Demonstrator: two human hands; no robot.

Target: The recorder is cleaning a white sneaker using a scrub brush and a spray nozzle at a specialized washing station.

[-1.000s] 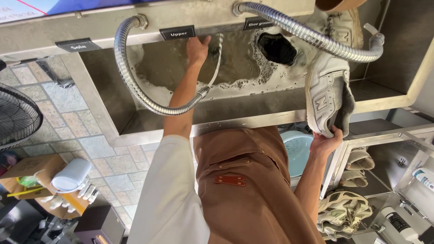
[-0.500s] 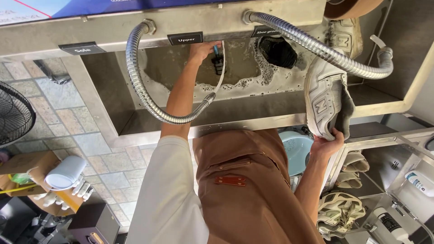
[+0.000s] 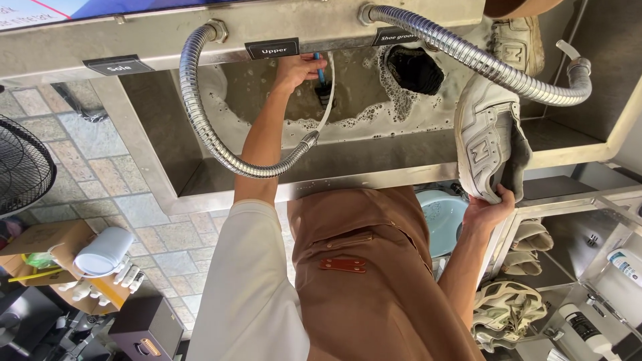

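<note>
While the steel sink [image 3: 160, 154] is wet, with suds ringing the far end of the basin, nothing shows scrubbing of the shoe itself, so I read this as early stage: prep done, cleaning proper not begun.

- Hoses: left flex hose [image 3: 200, 127] loops down into the basin and its nozzle throws a thin stream toward the back wall. Right flex hose [image 3: 481, 63] runs across above the shoe; can't see any water from it.
- White sneaker [image 3: 491, 140]: held up at the right end of the sink, sole side facing left, toe pointing away. It's above the rim, not in the water, well apart from the stream. Looks greyish in spots, no foam on it that I can see.
- Second sneaker [image 3: 511, 40] sits beyond it at the far right corner, untouched.
- Right hand [image 3: 488, 210]: closed round the heel end of the white sneaker, thumb on the side, carrying it from below.
- Left hand [image 3: 297, 67]: reached to the back of the basin, fingers wrapped on a blue-handled brush [image 3: 324, 83], bristles down, right by the stream.
- Dark lump [image 3: 414, 67] lies in the suds nearby; can't tell what it is.

Left, by my read: brush and shoe haven't met, both shoes unwashed.
</note>
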